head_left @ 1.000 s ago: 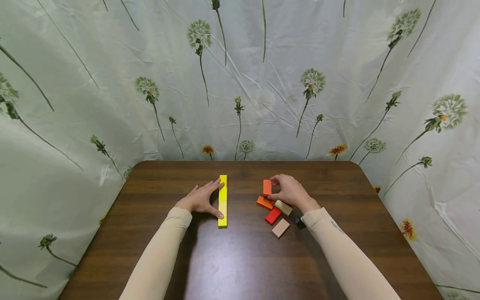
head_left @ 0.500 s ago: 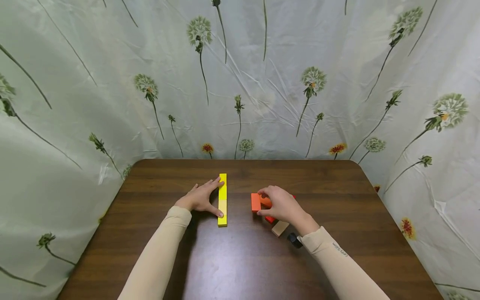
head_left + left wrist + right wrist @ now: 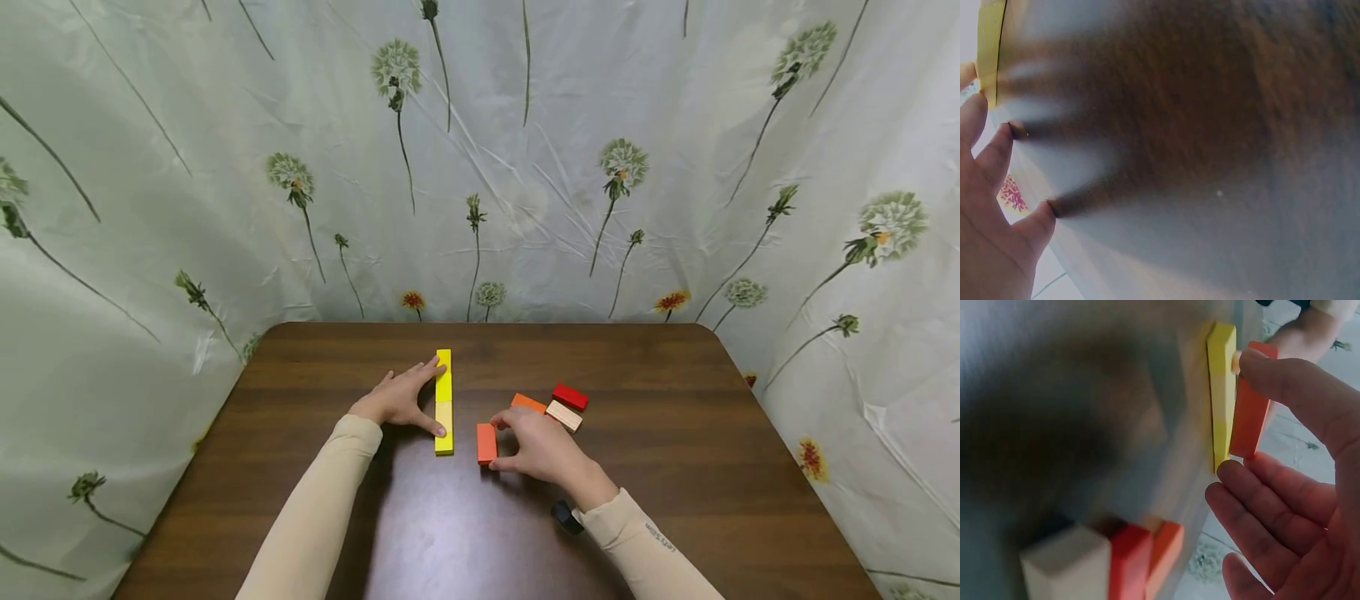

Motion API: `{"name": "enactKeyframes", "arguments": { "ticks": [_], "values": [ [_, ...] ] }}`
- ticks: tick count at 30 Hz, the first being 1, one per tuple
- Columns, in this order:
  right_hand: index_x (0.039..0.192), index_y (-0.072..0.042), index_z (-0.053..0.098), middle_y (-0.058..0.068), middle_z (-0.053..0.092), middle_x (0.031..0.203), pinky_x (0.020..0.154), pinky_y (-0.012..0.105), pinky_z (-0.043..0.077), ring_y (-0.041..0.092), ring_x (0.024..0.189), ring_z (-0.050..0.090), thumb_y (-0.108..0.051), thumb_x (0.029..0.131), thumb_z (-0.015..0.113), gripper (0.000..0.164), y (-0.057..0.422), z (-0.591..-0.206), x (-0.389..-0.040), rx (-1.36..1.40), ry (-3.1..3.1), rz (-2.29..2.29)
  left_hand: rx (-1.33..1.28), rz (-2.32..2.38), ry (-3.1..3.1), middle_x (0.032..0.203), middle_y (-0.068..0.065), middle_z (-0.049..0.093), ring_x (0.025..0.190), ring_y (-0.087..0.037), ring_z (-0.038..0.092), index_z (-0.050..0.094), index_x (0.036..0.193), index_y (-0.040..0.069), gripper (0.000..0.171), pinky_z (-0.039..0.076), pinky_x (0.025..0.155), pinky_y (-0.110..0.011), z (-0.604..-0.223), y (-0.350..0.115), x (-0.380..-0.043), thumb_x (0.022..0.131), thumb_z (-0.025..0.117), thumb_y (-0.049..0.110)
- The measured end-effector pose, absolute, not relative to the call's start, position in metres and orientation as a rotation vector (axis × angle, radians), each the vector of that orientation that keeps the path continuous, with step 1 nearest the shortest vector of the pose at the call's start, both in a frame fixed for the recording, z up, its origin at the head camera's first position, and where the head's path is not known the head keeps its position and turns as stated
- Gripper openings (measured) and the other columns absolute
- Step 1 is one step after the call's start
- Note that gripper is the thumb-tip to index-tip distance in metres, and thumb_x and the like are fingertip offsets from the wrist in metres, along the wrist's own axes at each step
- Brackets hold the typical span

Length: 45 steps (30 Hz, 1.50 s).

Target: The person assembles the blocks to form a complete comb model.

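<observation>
A narrow row of yellow and pale-yellow wooden blocks [image 3: 444, 387] lies lengthwise on the table, left of its middle. My left hand [image 3: 401, 398] spreads along its left side, with index finger and thumb touching the row well apart. The left wrist view shows fingertips at the yellow end [image 3: 988, 56]. Between thumb and fingertips, my right hand [image 3: 543, 450] pinches an orange wooden block [image 3: 487, 444], just right of the row's near end. In the right wrist view this orange block [image 3: 1251, 403] overlaps the yellow row [image 3: 1221, 394].
Beyond my right hand lie another orange block [image 3: 528, 402], a red block [image 3: 570, 397] and a pale wooden block [image 3: 564, 416], grouped closely. A black wrist device [image 3: 566, 517] sits under my right wrist. The brown table [image 3: 420, 542] ends at a flower-printed cloth [image 3: 540, 183] behind it.
My right hand has carried the orange block left and nearer to me, from over the loose blocks to beside the yellow row. The left hand has stayed in place.
</observation>
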State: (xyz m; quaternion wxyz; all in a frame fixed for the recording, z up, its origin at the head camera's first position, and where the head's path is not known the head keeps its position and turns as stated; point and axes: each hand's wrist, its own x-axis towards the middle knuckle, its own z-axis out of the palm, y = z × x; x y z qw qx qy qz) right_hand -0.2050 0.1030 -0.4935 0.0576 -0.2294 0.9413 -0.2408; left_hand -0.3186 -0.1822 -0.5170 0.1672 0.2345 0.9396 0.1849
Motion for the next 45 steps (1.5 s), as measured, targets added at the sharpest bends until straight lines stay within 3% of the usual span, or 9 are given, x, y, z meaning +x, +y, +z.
{"name": "enactKeyframes", "arguments": {
  "ticks": [19, 45],
  "values": [
    [0.126, -0.012, 0.076, 0.000, 0.075, 0.117, 0.097, 0.035, 0.059, 0.015, 0.108, 0.068, -0.037, 0.080, 0.096, 0.056, 0.072, -0.515, -0.183, -0.776, 2.863, -0.716, 0.647, 0.536, 2.674, 0.183, -0.004, 0.015, 0.168, -0.035, 0.019, 0.032, 0.171, 0.021, 0.125, 0.009, 0.128, -0.078, -0.519, -0.184, -0.320, 0.071, 0.093, 0.066],
    [0.125, -0.012, 0.078, 0.000, 0.074, 0.111, 0.095, 0.040, 0.060, 0.018, 0.102, 0.069, -0.042, 0.081, 0.096, 0.056, 0.046, -0.531, -0.183, -0.797, 2.949, -0.680, 0.642, 0.563, 2.666, 0.182, -0.005, 0.016, 0.168, -0.036, 0.018, 0.034, 0.170, 0.020, 0.123, 0.007, 0.128, -0.078, -0.522, -0.184, -0.320, 0.072, 0.093, 0.064]
  ]
}}
